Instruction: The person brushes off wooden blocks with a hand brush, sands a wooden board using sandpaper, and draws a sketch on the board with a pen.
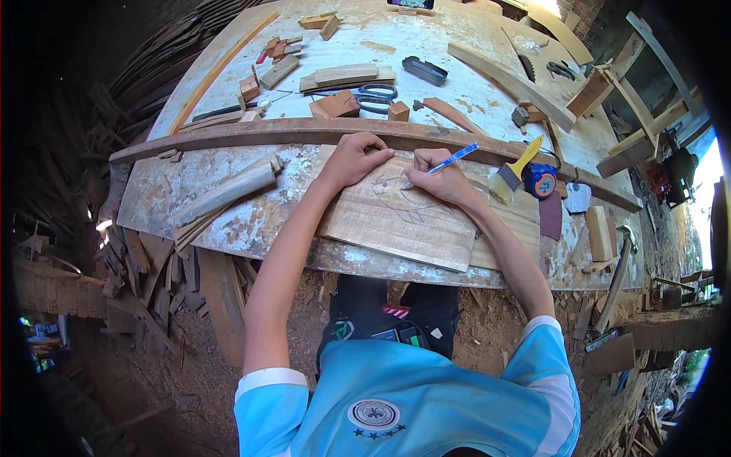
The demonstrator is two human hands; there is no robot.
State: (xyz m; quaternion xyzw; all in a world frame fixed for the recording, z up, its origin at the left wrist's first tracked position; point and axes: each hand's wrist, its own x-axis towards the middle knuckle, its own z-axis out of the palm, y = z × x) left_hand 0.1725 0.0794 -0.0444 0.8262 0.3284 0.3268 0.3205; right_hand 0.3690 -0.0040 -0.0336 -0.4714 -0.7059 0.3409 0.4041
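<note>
A flat wooden board (403, 240) lies at the near edge of the worktable, with a curved dark line drawing (407, 199) on its face. My right hand (442, 177) is closed round a blue pencil (461, 154), its tip down at the drawn lines. On the board's far left part rests my left hand (354, 158), fingers curled in against its far edge and thumb toward the drawing. A long wooden beam (289, 132) runs across the table just beyond both hands. Another board (514, 232) shows under my right forearm.
Right of my hand lie a yellow-handled paintbrush (524, 158), a blue tape measure (541, 181) and a hammer (626, 238). Wood strips (228, 190) lie at left. Beyond the beam are scissors (375, 97), wood blocks (335, 105), a dark tray (425, 70) and a plank (514, 85).
</note>
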